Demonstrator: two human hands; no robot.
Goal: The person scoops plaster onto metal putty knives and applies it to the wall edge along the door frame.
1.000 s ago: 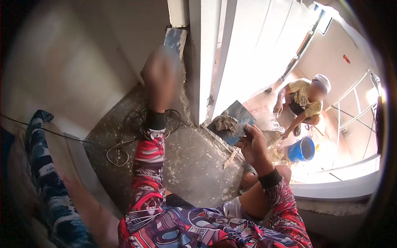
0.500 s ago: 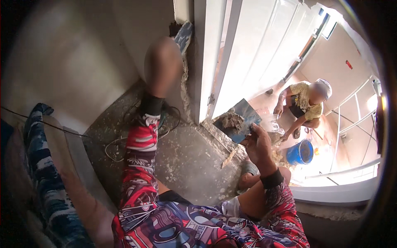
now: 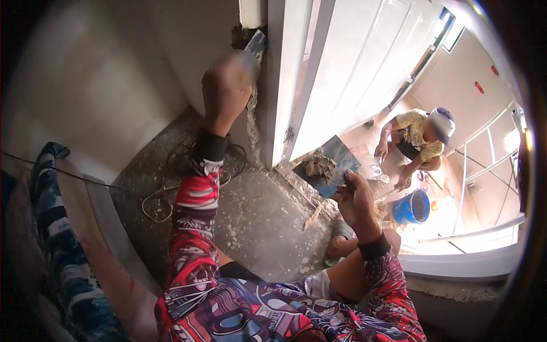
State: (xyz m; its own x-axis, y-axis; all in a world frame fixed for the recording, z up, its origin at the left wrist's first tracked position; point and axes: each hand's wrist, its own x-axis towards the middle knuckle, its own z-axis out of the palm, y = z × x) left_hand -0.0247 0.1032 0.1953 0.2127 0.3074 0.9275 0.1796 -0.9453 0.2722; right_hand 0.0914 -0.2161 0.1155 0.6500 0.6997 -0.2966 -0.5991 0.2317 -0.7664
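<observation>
My left hand (image 3: 223, 94), partly blurred, is raised against the wall edge beside the door frame. Its fingers close around a trowel whose flat, smeared blade (image 3: 255, 44) shows just past them; the handle is hidden. Rough mortar (image 3: 253, 122) runs down that edge below the hand. At the right, my right hand (image 3: 358, 204) grips the near edge of a square, dark blue mortar board (image 3: 341, 153). A lump of wet grey mortar (image 3: 320, 167) sits on the board, which is held over the doorway's broken threshold.
A white panelled door (image 3: 364, 62) stands beside the frame. Beyond it, another person (image 3: 419, 139) crouches near a blue bucket (image 3: 411, 207) and white metal railings (image 3: 490, 142). A cable (image 3: 156, 208) lies on the spattered floor (image 3: 245, 222). Patterned blue cloth (image 3: 62, 245) hangs at left.
My left hand has turned and shifted slightly right, tilting the trowel blade along the wall edge. My right hand and the board have barely moved. The crouching person has lowered their head.
</observation>
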